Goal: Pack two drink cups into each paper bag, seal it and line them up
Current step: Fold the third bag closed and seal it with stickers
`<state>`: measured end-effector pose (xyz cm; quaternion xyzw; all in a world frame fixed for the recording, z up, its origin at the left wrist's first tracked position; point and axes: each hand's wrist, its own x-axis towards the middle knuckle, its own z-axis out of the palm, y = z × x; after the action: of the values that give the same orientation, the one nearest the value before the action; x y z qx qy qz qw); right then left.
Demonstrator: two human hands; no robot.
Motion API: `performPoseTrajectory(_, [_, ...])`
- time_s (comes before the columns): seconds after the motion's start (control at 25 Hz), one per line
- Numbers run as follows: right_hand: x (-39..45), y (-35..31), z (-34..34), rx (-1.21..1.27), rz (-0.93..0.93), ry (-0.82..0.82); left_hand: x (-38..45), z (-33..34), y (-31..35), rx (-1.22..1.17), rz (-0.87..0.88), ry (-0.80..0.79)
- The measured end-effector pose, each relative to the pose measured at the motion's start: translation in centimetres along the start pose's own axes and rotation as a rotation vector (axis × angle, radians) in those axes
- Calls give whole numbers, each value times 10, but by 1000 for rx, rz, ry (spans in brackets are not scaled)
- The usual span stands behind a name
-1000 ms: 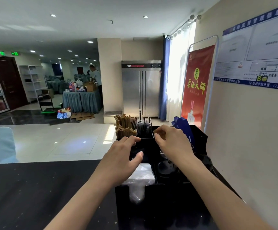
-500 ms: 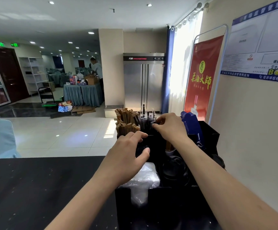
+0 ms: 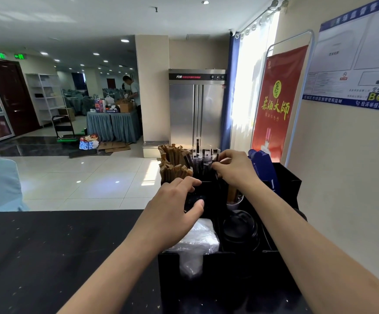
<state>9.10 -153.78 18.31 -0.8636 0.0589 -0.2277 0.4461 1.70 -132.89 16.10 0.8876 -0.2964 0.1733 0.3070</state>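
A black organizer [image 3: 288, 177] stands on the dark counter [image 3: 48, 257] against the right wall. No paper bag or drink cup shows. My right hand [image 3: 236, 171] reaches into its back row and pinches among the dark wrapped straws [image 3: 201, 158]. My left hand [image 3: 172, 214] grips a black compartment in the organizer's middle, fingers hooked over its top edge and thumb on its front. Black cup lids [image 3: 240, 225] are stacked in a compartment under my right forearm.
Brown paper-wrapped straws [image 3: 172, 164] fill the back left compartment. A plastic-wrapped white stack [image 3: 197, 239] sits front left, blue cardboard pieces [image 3: 263, 171] back right, a small white cup of brown sticks [image 3: 233, 198] in the middle. A red banner [image 3: 276, 105] stands behind; beige wall at right.
My right hand has moved forward and up from above the middle compartment to the dark straws at the back. My left hand has kept its hold on the black compartment.
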Motion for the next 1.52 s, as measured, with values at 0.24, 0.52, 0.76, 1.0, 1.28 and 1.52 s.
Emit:
performPoseTrajectory(0.24, [-4, -21, -21, 139, -130, 64, -4, -8, 9, -2, 7, 9])
performPoseTrajectory(0.52, [-25, -58, -61, 227, -240, 99, -13, -31, 35, -5, 25, 32])
performPoseTrajectory(0.76, [-62, -92, -99, 275, -314, 74, -29, -49, 65, -15, 56, 73])
performPoseTrajectory(1.0, [-119, -103, -111, 303, -332, -63, -61, -47, 78, 6, 37, 138])
performPoseTrajectory(1.28, [-174, -89, -111, 417, -187, -228, -107, -33, 87, -138, -13, 90])
performPoseTrajectory(1.52, [-207, -71, -102, 503, -113, -318, -144, -25, 96, -358, -51, 97])
